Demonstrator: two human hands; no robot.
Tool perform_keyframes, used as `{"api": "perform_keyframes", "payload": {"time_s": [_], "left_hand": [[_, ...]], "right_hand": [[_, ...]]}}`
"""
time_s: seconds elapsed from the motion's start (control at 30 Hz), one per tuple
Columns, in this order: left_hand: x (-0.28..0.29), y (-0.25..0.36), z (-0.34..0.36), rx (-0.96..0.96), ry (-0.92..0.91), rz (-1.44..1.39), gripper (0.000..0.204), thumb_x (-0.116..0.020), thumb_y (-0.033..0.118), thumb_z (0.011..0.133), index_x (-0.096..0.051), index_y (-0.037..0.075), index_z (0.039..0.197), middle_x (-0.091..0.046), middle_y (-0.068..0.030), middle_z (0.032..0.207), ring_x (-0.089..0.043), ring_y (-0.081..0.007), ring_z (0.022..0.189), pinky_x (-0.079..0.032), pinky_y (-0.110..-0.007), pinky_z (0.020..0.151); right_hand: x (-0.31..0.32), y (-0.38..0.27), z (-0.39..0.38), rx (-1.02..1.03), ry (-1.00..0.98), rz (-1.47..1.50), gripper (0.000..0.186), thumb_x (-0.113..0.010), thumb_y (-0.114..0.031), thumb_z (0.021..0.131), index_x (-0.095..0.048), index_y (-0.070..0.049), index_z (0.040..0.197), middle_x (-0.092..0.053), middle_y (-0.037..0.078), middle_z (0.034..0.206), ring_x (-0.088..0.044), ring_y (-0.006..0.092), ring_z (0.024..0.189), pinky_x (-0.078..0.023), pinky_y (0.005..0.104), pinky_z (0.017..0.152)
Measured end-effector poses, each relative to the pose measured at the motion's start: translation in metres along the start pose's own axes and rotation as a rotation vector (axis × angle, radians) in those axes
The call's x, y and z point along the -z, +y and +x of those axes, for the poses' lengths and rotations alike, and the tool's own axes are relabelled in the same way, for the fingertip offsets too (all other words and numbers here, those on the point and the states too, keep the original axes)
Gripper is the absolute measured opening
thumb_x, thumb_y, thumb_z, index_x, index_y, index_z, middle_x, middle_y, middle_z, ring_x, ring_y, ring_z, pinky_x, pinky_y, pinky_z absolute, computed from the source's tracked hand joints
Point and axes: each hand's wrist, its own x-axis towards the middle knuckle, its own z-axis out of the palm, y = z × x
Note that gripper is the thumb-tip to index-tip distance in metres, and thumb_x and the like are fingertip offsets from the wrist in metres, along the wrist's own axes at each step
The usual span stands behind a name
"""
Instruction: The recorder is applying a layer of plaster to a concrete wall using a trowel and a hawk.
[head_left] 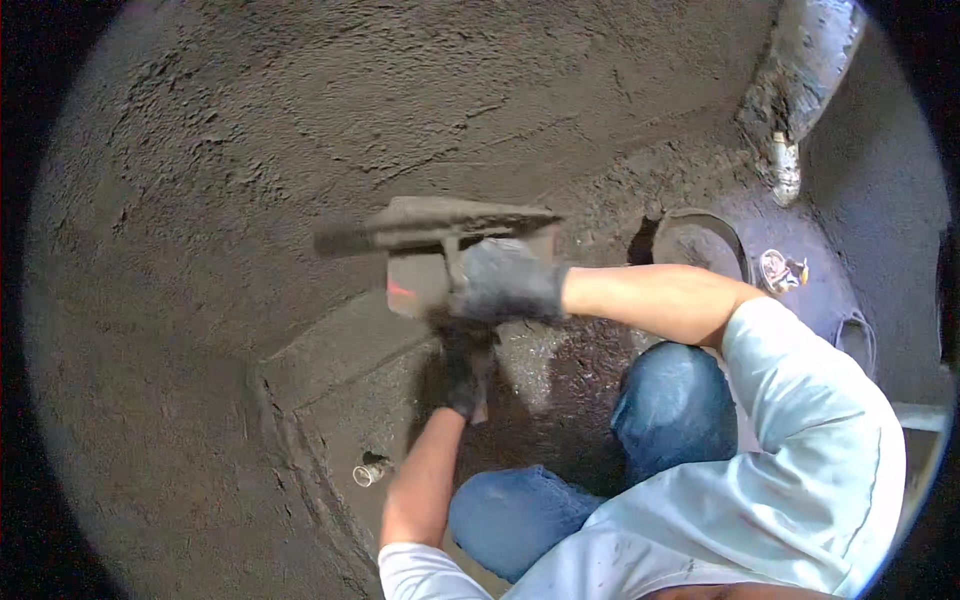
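Note:
My right hand (508, 282), in a dark work glove, grips a plastering trowel (420, 272). A grey, mortar-smeared blade (450, 222) lies tilted across its far side, close to the rough mortar wall (330, 110); motion blurs its left end. Below it, my left hand (462, 372) wears a dark glove too and sits in shadow. A small pale edge shows beside its wrist. Blur hides its fingers, so what it holds cannot be made out.
My knees (675, 400) are bent over the wet floor. At the right stand a round mortar-coated bucket (745, 240), a small fitting (783, 270) and a white pipe end (786, 172) under a smeared pipe (822, 50). A short pipe stub (368, 474) rises near my left forearm.

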Motion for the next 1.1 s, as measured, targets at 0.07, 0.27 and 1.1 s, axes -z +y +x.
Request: {"api": "perform_keyframes", "payload": {"time_s": [0.07, 0.27, 1.1], "left_hand": [[-0.017, 0.033, 0.075, 0.904, -0.74, -0.425, 0.044, -0.052, 0.024, 0.081, -0.051, 0.006, 0.121, -0.057, -0.0149, 0.114, -0.054, -0.0302, 0.103, -0.042, -0.039, 0.09], [-0.004, 0.003, 0.048, 0.383, -0.455, -0.258, 0.038, -0.052, 0.023, 0.083, -0.052, 0.006, 0.117, -0.053, -0.0159, 0.116, -0.05, -0.0304, 0.107, -0.04, -0.041, 0.092], [0.022, 0.038, -0.002, 1.756, -0.49, -1.239, 0.028, -0.059, 0.015, 0.079, -0.051, 0.007, 0.104, -0.052, -0.0026, 0.065, -0.049, -0.0151, 0.048, -0.043, -0.029, 0.042]], "right_hand": [[-0.012, 0.045, -0.004, -0.055, -0.035, 0.084, 0.02, -0.055, -0.018, 0.076, -0.06, 0.0, 0.082, -0.054, 0.012, 0.053, -0.056, 0.0219, 0.049, -0.044, 0.0366, 0.043], [0.103, 0.067, -0.046, 0.066, 0.016, -0.259, 0.038, -0.055, -0.026, 0.07, -0.058, 0.007, 0.089, -0.055, 0.017, 0.059, -0.056, 0.0307, 0.05, -0.045, 0.041, 0.044], [0.154, 0.21, 0.021, -0.305, 0.029, -0.407, 0.04, -0.049, -0.047, 0.075, -0.066, -0.011, 0.081, -0.063, 0.015, 0.082, -0.062, 0.0307, 0.08, -0.049, 0.0425, 0.069]]}}
